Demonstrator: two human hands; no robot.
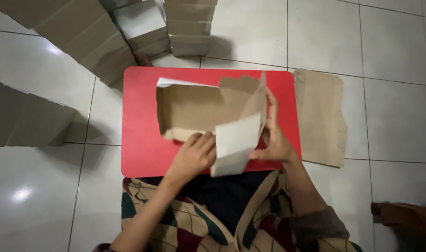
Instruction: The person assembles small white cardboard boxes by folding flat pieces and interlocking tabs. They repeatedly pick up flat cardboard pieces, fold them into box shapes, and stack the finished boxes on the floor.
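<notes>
A half-folded brown cardboard box point(199, 109) lies on a red board point(140, 140) resting over my lap. My left hand point(194, 156) presses on the box's near edge beside a pale flap point(234, 144) that sticks up toward me. My right hand point(273, 137) grips the box's right wall, fingers up along the raised side and thumb under the flap.
A flat stack of unfolded brown cardboard point(321, 116) lies on the tiled floor right of the board. Stacks of folded boxes point(82, 32) stand at the top left, another point(189, 25) at top centre, and more point(21, 116) at the left. A brown object point(404, 214) sits at lower right.
</notes>
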